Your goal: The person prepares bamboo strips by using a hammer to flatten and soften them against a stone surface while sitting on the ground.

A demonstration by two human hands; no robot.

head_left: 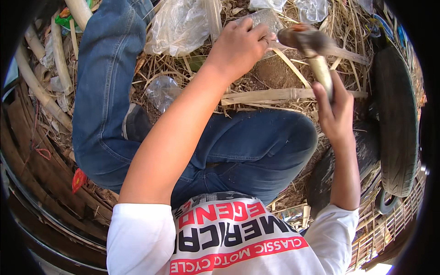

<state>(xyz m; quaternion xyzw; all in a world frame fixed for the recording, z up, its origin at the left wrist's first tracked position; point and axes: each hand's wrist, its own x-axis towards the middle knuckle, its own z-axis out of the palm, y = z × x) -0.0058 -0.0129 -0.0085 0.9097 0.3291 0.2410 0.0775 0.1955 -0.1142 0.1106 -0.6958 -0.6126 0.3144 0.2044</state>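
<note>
My right hand is wrapped round the pale wooden handle of a hammer. The hammer's dark head, smeared by motion, is just right of my left fingertips. My left hand is closed in a pinch over the end of a split bamboo strip; whatever lies between the fingers is too small to make out. Nearer to me, a second bamboo strip lies across the straw-covered ground, in front of my bent leg.
Crumpled clear plastic lies beyond my left forearm, and a clear plastic cup beside it. Bamboo poles lean at the left. A black tyre stands at the right. A red wrapper lies near my left knee.
</note>
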